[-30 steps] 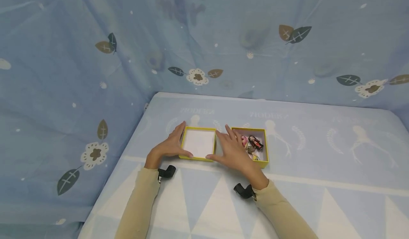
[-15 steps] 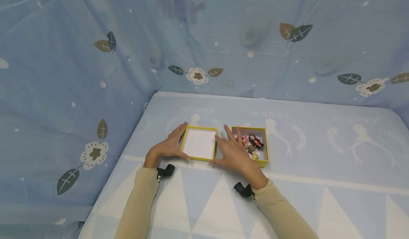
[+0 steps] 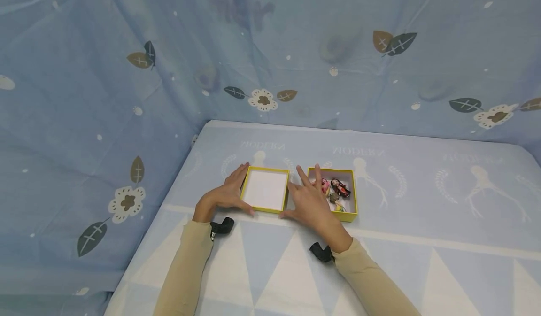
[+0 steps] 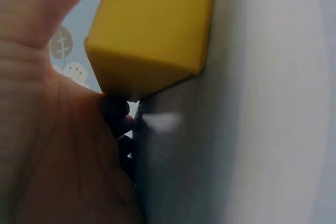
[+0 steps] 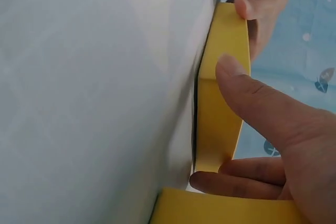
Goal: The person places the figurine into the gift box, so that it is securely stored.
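Note:
A square yellow box (image 3: 265, 190) with a white inside lies on the table between my two hands. My left hand (image 3: 228, 195) stretches along its left side, fingertips at the far corner and thumb by the near edge. My right hand (image 3: 310, 208) is spread at the right side; in the right wrist view its thumb (image 5: 231, 69) touches a corner of the yellow wall (image 5: 215, 124), with fingers near the other end. Its raised fingers overlap a second yellow box (image 3: 349, 216) in the head view. That box holds small figures, among them a dark-haired doll (image 3: 340, 188).
The table (image 3: 422, 189) has a pale blue and white patterned cover. A blue printed curtain (image 3: 296, 48) hangs behind it and along the left. Black wrist cameras sit below both hands, such as the left camera (image 3: 224, 225).
The box between my hands has slid slightly to the right. My right thumb has drawn back from its near edge to the near right corner. The box of figures stays put.

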{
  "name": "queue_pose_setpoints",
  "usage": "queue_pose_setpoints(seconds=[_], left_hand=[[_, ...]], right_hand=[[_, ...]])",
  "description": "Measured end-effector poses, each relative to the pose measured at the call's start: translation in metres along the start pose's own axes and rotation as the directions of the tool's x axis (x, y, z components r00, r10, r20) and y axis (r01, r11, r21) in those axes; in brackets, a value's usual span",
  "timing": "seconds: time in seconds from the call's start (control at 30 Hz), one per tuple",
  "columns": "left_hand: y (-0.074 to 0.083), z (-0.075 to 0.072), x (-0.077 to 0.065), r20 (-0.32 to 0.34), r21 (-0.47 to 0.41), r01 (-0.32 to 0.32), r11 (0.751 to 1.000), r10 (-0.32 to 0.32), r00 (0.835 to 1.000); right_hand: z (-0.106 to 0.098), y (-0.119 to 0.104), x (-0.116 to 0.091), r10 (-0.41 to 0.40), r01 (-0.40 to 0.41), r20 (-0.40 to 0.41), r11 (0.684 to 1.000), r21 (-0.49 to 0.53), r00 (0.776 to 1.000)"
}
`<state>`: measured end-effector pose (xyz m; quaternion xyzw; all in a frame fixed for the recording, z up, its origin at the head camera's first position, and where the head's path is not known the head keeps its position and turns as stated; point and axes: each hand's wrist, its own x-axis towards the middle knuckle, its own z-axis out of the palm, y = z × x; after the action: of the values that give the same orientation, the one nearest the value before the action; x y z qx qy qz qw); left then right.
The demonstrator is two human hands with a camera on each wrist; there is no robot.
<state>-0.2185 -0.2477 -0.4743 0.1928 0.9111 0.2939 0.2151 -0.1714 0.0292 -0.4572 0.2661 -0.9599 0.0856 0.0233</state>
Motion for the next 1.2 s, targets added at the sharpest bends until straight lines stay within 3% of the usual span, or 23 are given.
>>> queue_pose_setpoints(seconds=[0.47,0.63,0.93,1.2], left_hand=[[0.011,-0.002,0.001,-0.004,0.002,0.03,1.0,-0.03,1.0],[0.018,-0.006,-0.003,-0.008,-0.034,0.042,0.999,-0.042,0.999],[0.022,-0.01,-0.007,-0.049,-0.082,0.033,0.996,-0.037,0.998],[0.025,-0.01,-0.008,-0.053,-0.071,0.021,0.997,-0.025,0.998]], right_hand=[[-0.004,0.005,0.001,-0.041,0.041,-0.009,0.999,0.036,0.999],[-0.007,0.007,0.001,-0.052,0.051,-0.001,0.997,0.064,0.999],[-0.014,0.01,0.001,-0.078,0.08,-0.021,0.991,0.111,0.997],[-0.015,0.014,0.002,-0.083,0.087,-0.027,0.982,0.165,0.996]])
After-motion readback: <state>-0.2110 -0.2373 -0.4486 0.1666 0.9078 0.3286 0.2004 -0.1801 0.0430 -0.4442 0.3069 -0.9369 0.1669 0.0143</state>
